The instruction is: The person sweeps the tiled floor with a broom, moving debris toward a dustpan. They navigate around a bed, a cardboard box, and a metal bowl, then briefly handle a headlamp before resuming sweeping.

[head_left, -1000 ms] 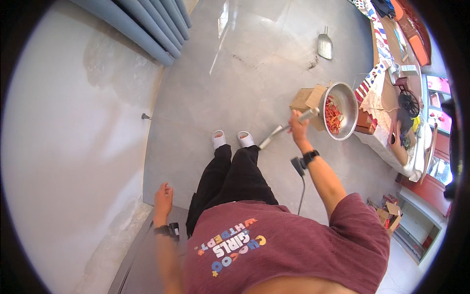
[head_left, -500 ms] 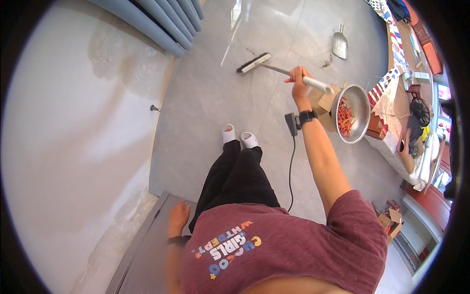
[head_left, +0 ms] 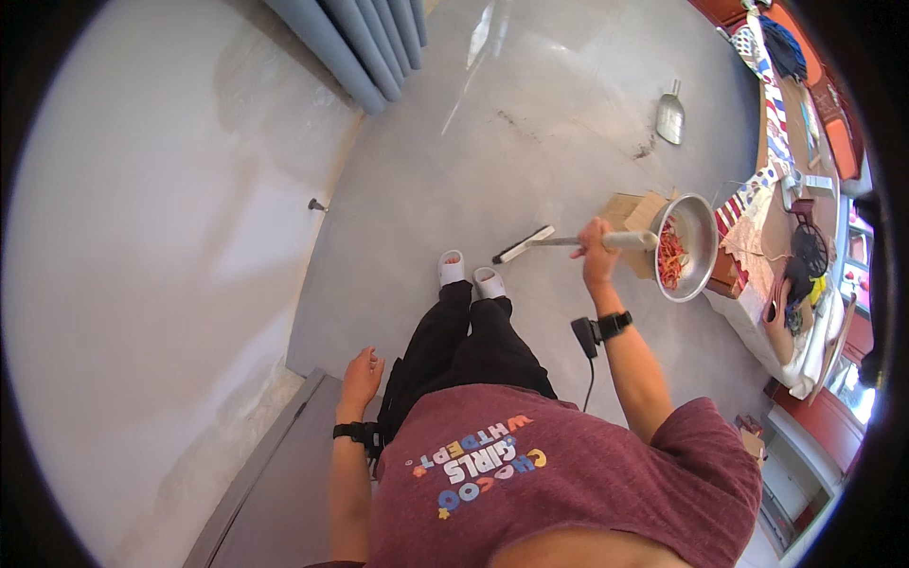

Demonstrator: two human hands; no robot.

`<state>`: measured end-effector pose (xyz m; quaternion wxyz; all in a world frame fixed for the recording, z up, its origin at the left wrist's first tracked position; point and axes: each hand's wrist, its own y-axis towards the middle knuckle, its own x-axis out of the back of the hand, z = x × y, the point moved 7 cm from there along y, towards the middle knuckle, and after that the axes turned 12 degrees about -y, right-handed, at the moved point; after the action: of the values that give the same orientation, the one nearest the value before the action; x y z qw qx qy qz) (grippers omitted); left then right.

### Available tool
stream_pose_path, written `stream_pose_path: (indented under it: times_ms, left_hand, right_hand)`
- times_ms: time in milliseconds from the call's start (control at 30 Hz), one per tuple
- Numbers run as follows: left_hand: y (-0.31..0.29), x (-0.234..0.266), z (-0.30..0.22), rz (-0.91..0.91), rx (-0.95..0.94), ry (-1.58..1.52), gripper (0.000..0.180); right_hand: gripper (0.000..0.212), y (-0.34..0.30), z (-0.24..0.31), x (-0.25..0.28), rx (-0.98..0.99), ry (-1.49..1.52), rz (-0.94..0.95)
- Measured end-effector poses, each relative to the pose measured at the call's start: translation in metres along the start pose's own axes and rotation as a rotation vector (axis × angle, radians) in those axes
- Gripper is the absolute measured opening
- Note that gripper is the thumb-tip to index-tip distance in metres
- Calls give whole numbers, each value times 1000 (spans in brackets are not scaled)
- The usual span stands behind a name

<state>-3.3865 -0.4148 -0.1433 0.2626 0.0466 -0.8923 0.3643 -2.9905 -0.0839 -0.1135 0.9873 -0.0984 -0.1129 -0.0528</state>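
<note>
My right hand (head_left: 597, 254) is closed round the pole of a broom (head_left: 620, 240), whose pale grip end points right, toward a steel bowl. The broom's narrow head with dark bristles (head_left: 524, 243) is just ahead of my feet, to their right. My left hand (head_left: 362, 377) hangs beside my left hip, loosely open and holding nothing. A metal dustpan (head_left: 670, 120) with a short handle lies on the floor farther off. Dark dirt (head_left: 646, 148) is scattered close to it, and a fainter trail (head_left: 519, 125) lies to its left.
The steel bowl (head_left: 701, 248), holding red and orange strips, stands by an open cardboard box (head_left: 625, 210). A cluttered table (head_left: 800, 123) runs along the right. Grey rolls (head_left: 365, 57) lean at the far left by a white wall (head_left: 170, 237) with a doorstop (head_left: 317, 204).
My right hand has drawn the broom back toward my feet, away from the dirt trail. My left hand has shifted a little and shows more sharply. The whole view has moved slightly.
</note>
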Motion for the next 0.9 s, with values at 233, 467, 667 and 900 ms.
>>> stream_pose_path:
  times_ms: [233, 467, 667, 900]
  left_hand:
    - [-53, 39, 34, -87, 96, 57, 38]
    - [-87, 46, 77, -76, 259, 134, 39]
    - [-67, 18, 61, -130, 77, 107, 37]
    - [-15, 7, 30, -109, 61, -107, 35]
  right_hand:
    - [31, 89, -6, -133, 40, 124, 25]
    - [33, 143, 34, -166, 187, 241, 24]
    - [32, 91, 93, -121, 345, 103, 169]
    - [36, 22, 153, -150, 443, -143, 788]
